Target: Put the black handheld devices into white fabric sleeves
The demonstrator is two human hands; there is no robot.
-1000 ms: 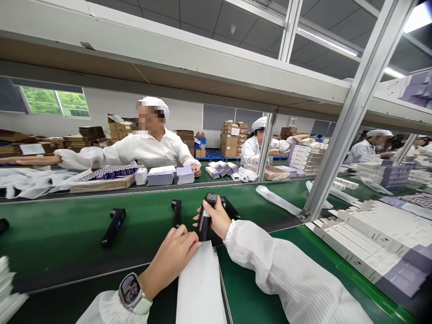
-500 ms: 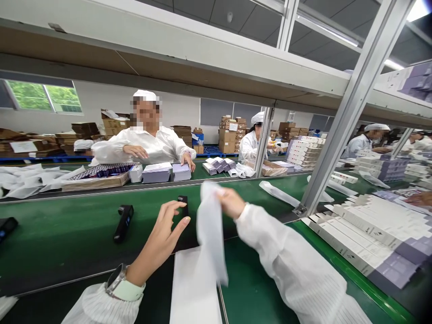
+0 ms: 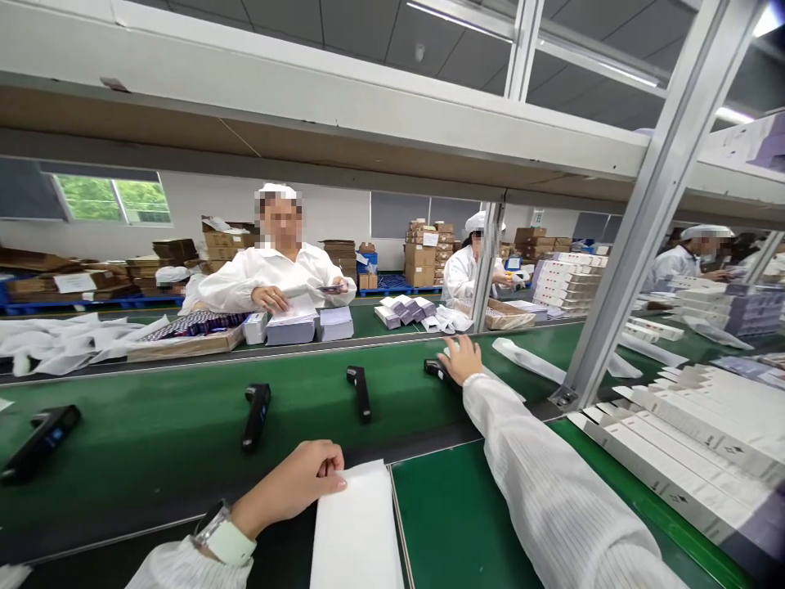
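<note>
My right hand (image 3: 461,357) is stretched out over the green conveyor belt (image 3: 153,425). Its fingers are spread and lie on a black handheld device (image 3: 434,369) that sits partly in a white pouch. My left hand (image 3: 294,484) rests near the belt's front edge. Its fingers are curled and its thumb presses on the corner of a stack of white pouches (image 3: 359,532) in front of me. A watch shows on that wrist. Three more black devices lie on the belt: the first black device (image 3: 359,391), the second black device (image 3: 256,415) and the third black device (image 3: 40,442).
A slanted metal post (image 3: 638,221) stands on the right, with rows of flat white and purple boxes (image 3: 693,433) beside it. Another white pouch (image 3: 527,360) lies on the belt. Across the belt a co-worker in white (image 3: 275,278) handles small boxes. A shelf runs overhead.
My right hand lifted a white pouch off the stack with the device, then reached forward and set it down on the belt. My left hand dropped back onto the pouch stack. The belt's devices moved right.
</note>
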